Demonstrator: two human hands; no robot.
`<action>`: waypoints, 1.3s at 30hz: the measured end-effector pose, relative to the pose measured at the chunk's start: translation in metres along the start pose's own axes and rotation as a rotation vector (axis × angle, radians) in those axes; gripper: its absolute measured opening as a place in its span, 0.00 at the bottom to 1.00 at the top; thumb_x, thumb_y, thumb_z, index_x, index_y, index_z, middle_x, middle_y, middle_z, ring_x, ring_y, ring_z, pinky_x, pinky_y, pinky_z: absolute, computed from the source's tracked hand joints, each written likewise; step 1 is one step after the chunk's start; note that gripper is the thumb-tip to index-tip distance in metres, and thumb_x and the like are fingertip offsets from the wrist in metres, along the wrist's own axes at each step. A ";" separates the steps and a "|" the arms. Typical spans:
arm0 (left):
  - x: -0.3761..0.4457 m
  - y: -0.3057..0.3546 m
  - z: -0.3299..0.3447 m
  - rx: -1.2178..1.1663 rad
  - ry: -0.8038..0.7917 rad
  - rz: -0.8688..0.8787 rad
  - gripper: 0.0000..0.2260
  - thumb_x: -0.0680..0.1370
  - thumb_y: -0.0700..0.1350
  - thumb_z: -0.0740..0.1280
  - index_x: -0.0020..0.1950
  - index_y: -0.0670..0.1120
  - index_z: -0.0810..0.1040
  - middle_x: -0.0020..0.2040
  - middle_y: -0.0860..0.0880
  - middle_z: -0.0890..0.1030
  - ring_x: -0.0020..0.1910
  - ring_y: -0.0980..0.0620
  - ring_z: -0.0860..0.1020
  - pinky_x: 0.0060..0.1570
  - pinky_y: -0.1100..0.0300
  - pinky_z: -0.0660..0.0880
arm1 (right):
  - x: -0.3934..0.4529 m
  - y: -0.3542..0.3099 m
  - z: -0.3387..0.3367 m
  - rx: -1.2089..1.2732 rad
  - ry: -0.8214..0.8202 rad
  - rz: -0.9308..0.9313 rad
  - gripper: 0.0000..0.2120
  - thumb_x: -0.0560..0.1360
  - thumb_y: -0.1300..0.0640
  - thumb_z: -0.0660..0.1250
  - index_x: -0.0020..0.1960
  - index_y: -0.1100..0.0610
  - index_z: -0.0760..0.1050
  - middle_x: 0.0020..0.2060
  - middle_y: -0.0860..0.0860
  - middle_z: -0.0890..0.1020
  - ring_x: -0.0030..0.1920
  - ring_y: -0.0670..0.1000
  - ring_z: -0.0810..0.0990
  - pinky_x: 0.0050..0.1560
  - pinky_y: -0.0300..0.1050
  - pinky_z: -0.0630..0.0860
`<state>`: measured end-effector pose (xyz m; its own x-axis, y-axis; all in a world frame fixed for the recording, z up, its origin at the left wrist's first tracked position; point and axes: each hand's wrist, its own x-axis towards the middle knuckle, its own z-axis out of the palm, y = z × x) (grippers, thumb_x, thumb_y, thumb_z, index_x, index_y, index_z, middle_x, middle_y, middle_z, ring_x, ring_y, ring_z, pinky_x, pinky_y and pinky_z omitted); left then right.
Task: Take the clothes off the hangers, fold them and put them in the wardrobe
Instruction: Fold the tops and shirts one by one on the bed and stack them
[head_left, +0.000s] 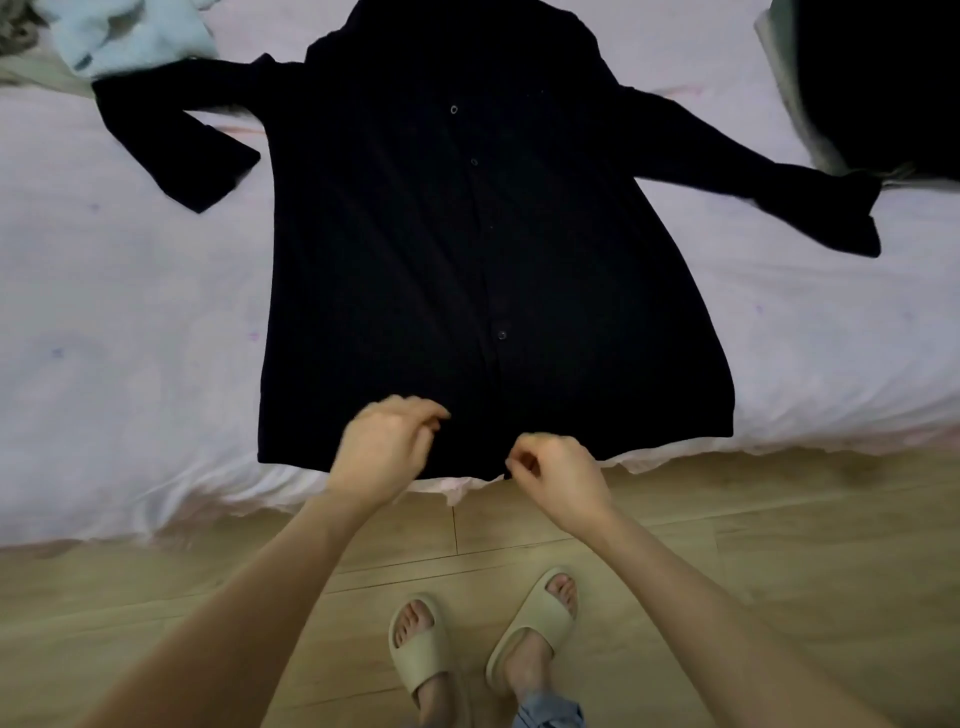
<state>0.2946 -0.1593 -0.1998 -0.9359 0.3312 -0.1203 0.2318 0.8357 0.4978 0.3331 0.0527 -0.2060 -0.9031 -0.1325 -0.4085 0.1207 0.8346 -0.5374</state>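
Note:
A black long-sleeved button-front shirt (467, 249) lies flat on the bed, front up, with both sleeves spread out to the sides and its hem at the bed's near edge. No hanger is visible in it. My left hand (384, 447) is over the hem left of the button line, fingers curled and blurred; whether it holds cloth is unclear. My right hand (558, 480) is at the hem by the button line, thumb and forefinger pinching the shirt's bottom edge.
The bed has a pale pink sheet (119, 322). A light blue garment (130, 36) lies at the bed's far left, and another dark garment (878, 78) at the far right. My feet in beige slippers (421, 644) stand on the wooden floor.

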 end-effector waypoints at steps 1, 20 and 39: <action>-0.002 -0.011 -0.005 0.024 0.102 -0.072 0.15 0.75 0.38 0.61 0.59 0.46 0.81 0.54 0.49 0.82 0.52 0.46 0.78 0.53 0.52 0.74 | 0.001 -0.002 0.002 0.036 0.111 0.000 0.04 0.77 0.57 0.66 0.48 0.56 0.79 0.40 0.47 0.80 0.38 0.46 0.78 0.42 0.47 0.78; -0.057 -0.090 -0.052 -0.608 0.608 -0.917 0.06 0.80 0.41 0.65 0.45 0.41 0.76 0.34 0.53 0.74 0.33 0.58 0.72 0.32 0.76 0.67 | 0.044 -0.153 0.092 -0.440 0.030 -0.376 0.26 0.71 0.58 0.73 0.66 0.57 0.69 0.57 0.54 0.74 0.52 0.54 0.74 0.52 0.47 0.74; 0.028 -0.060 -0.091 0.094 0.059 -0.345 0.17 0.80 0.47 0.62 0.69 0.46 0.70 0.65 0.48 0.72 0.63 0.47 0.70 0.61 0.54 0.69 | 0.075 -0.118 -0.026 -0.186 0.021 -0.234 0.06 0.81 0.55 0.60 0.52 0.54 0.76 0.44 0.45 0.75 0.41 0.45 0.75 0.42 0.39 0.74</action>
<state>0.2304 -0.2401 -0.1548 -0.9762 -0.0011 -0.2166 -0.0797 0.9316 0.3545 0.2407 -0.0421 -0.1535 -0.9061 -0.3233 -0.2729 -0.1678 0.8667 -0.4698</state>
